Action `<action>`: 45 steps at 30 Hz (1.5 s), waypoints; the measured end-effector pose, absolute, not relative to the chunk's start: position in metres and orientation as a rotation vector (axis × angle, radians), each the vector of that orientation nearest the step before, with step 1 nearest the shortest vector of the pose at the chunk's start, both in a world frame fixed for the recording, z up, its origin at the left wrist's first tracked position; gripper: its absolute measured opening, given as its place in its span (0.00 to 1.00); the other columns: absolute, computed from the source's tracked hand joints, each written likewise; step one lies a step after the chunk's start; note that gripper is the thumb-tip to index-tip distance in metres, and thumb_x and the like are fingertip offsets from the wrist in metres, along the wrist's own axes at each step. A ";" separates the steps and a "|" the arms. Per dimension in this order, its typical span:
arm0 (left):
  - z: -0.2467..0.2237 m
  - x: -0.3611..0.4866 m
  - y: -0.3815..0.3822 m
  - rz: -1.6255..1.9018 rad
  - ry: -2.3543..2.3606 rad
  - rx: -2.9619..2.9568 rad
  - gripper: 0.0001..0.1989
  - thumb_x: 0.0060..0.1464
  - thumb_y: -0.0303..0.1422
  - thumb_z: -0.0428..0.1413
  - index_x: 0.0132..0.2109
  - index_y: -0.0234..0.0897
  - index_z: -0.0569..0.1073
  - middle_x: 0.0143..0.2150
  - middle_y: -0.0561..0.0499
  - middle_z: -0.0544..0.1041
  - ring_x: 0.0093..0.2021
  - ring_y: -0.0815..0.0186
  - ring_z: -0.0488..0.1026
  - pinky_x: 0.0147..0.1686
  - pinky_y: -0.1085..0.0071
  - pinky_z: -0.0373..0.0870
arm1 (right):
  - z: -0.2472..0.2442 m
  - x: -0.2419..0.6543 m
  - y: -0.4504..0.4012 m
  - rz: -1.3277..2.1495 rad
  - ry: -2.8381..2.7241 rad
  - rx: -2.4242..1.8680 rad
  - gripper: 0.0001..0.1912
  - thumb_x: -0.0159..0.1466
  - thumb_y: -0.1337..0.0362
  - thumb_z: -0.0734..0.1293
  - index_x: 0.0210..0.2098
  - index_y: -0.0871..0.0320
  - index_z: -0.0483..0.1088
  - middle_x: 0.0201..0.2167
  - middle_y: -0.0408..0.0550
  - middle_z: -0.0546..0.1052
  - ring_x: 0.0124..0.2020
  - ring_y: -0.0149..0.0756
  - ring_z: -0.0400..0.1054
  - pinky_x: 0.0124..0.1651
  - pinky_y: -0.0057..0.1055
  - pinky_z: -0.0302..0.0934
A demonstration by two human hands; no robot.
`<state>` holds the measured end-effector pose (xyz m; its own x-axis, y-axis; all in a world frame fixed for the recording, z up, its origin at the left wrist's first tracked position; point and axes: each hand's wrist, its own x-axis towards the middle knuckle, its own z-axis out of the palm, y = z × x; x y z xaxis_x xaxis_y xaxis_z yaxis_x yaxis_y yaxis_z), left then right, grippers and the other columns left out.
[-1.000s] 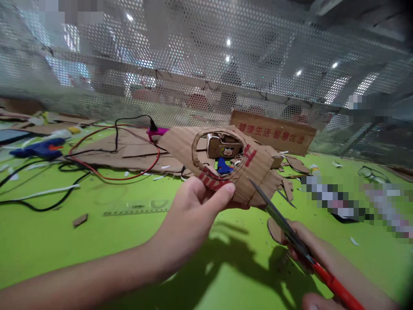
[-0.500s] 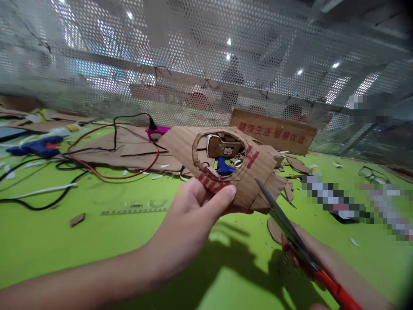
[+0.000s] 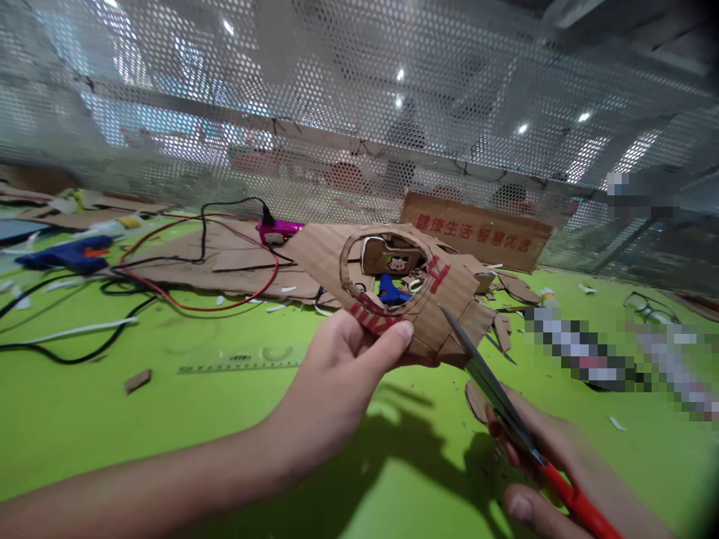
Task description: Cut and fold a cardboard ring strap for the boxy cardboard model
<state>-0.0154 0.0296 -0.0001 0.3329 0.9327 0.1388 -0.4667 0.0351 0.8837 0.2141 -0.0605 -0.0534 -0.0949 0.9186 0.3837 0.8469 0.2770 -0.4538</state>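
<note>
Now, thumb swung left, the right hand (image 3: 562,438) holds scissors (image 3: 517,424), the left hand (image 3: 340,374) pinches cardboard (image 3: 457,296), no fresh cut showing.

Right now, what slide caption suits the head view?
Left hand holds cardboard with a hole; right hand holds red-handled scissors.

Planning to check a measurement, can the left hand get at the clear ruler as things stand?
Probably yes, once freed: the left hand holds the holed cardboard, but the ruler lies nearby on the green table, nothing visibly on top.
</note>
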 end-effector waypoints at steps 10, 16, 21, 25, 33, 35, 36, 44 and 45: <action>-0.001 -0.015 0.031 1.183 0.532 1.111 0.09 0.52 0.29 0.58 0.25 0.35 0.73 0.29 0.53 0.81 0.32 0.67 0.78 0.26 0.78 0.71 | -0.037 0.198 -0.052 0.159 -2.085 -1.585 0.16 0.60 0.50 0.62 0.43 0.49 0.70 0.34 0.47 0.78 0.36 0.41 0.75 0.32 0.28 0.71; -0.001 -0.016 0.028 1.180 0.574 1.081 0.04 0.50 0.29 0.60 0.29 0.34 0.75 0.28 0.52 0.81 0.31 0.67 0.77 0.26 0.78 0.71 | -0.028 0.189 -0.048 0.233 -2.091 -1.598 0.17 0.60 0.47 0.61 0.38 0.51 0.71 0.29 0.46 0.77 0.26 0.39 0.73 0.26 0.29 0.69; 0.002 -0.017 0.029 1.173 0.639 1.059 0.04 0.47 0.29 0.62 0.30 0.33 0.76 0.28 0.52 0.80 0.32 0.67 0.76 0.31 0.77 0.73 | -0.044 0.207 -0.051 0.146 -2.189 -1.469 0.26 0.60 0.49 0.61 0.54 0.52 0.66 0.43 0.51 0.79 0.37 0.44 0.75 0.29 0.30 0.71; 0.004 -0.016 0.028 1.170 0.646 1.030 0.09 0.42 0.28 0.65 0.20 0.35 0.73 0.16 0.59 0.71 0.19 0.74 0.67 0.23 0.80 0.68 | -0.063 0.223 -0.056 0.011 -2.199 -1.407 0.34 0.62 0.50 0.59 0.65 0.49 0.49 0.56 0.48 0.70 0.50 0.46 0.71 0.42 0.34 0.72; 0.008 -0.015 0.023 1.159 0.607 1.048 0.10 0.39 0.28 0.65 0.18 0.35 0.72 0.12 0.61 0.63 0.15 0.77 0.56 0.17 0.81 0.58 | -0.063 0.211 -0.057 0.095 -2.110 -1.479 0.28 0.62 0.52 0.60 0.61 0.46 0.58 0.48 0.49 0.76 0.46 0.45 0.73 0.39 0.32 0.73; 0.008 -0.015 0.023 1.188 0.585 1.036 0.14 0.40 0.28 0.65 0.15 0.35 0.69 0.12 0.61 0.62 0.14 0.78 0.53 0.14 0.82 0.53 | -0.062 0.210 -0.057 0.103 -2.109 -1.517 0.28 0.62 0.53 0.60 0.60 0.48 0.60 0.44 0.50 0.77 0.42 0.44 0.75 0.37 0.32 0.73; 0.008 -0.014 0.024 1.194 0.573 1.032 0.15 0.40 0.28 0.64 0.15 0.35 0.68 0.12 0.61 0.62 0.14 0.78 0.54 0.14 0.82 0.53 | -0.062 0.211 -0.057 0.087 -2.103 -1.521 0.27 0.62 0.53 0.60 0.60 0.49 0.60 0.44 0.50 0.78 0.41 0.44 0.75 0.37 0.32 0.73; 0.012 -0.014 0.025 1.146 0.606 1.065 0.08 0.37 0.25 0.63 0.20 0.37 0.71 0.20 0.56 0.74 0.29 0.64 0.75 0.23 0.77 0.68 | -0.042 0.202 -0.053 0.120 -2.115 -1.465 0.29 0.58 0.46 0.63 0.55 0.50 0.64 0.46 0.50 0.77 0.42 0.45 0.75 0.37 0.32 0.72; 0.014 -0.014 0.025 1.136 0.628 1.066 0.09 0.35 0.25 0.64 0.20 0.38 0.70 0.20 0.56 0.75 0.29 0.63 0.76 0.24 0.76 0.69 | -0.035 0.197 -0.053 0.172 -2.092 -1.493 0.29 0.57 0.44 0.63 0.53 0.51 0.65 0.44 0.51 0.78 0.41 0.46 0.75 0.36 0.32 0.73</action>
<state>-0.0137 0.0251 0.0136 0.3377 0.9355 0.1039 -0.4094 0.0466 0.9112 0.1969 -0.0526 -0.0349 -0.2249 0.9039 0.3639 0.8323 0.3723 -0.4106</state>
